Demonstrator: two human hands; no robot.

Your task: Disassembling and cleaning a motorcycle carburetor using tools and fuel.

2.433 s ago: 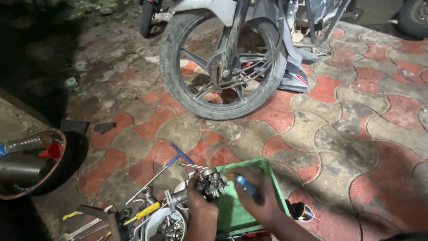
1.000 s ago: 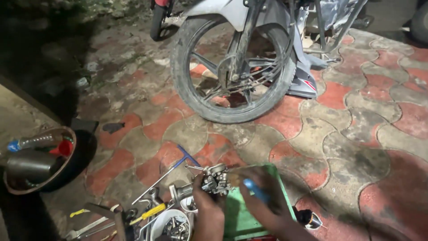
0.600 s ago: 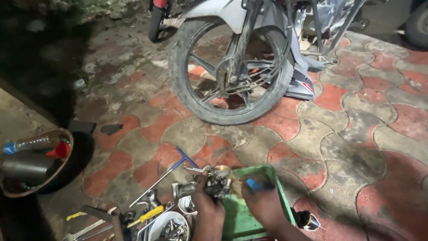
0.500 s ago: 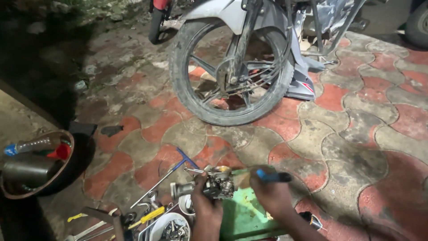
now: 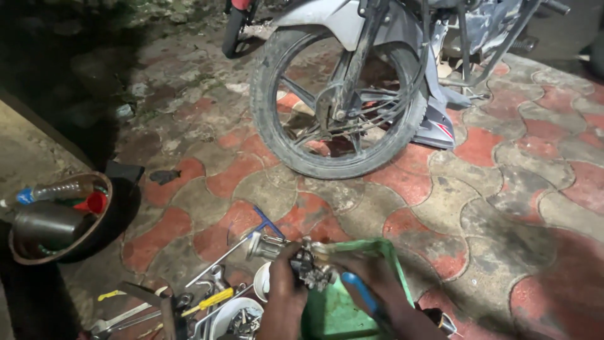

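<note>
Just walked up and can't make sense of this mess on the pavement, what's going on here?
A person crouched over the paving holds a small metal engine part in the left hand, above a green tray. The right hand grips a blue-handled tool against it. Spanners and a yellow-handled screwdriver lie to the left. A motorcycle wheel stands just ahead.

We are looking steeply down from head height, facing the motorcycle wheel (image 5: 340,104) ahead, with our hands close below it.
</note>
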